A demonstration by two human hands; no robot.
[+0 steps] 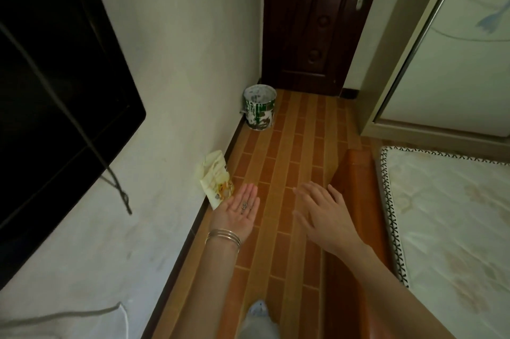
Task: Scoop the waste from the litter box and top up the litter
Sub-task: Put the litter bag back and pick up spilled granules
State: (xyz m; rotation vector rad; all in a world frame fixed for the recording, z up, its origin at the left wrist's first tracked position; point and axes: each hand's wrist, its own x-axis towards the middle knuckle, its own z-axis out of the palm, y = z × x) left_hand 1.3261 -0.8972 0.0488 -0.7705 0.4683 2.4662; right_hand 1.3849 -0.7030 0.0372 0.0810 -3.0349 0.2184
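A pale yellow litter bag [216, 179] leans against the left wall on the tiled floor. My left hand [239, 209] is stretched out palm up, fingers straight, just right of the bag and not touching it; bangles circle that wrist. My right hand [320, 213] hovers palm down with spread fingers over the floor beside the bed frame. Both hands hold nothing. No litter box or scoop is in view.
A paint-stained bucket [259, 107] stands in the far corner by a dark wooden door [317, 21]. A bed with an orange frame [356, 200] and white mattress [452, 222] fills the right. A black television [55, 85] hangs on the left wall. A wardrobe [447, 49] stands at right.
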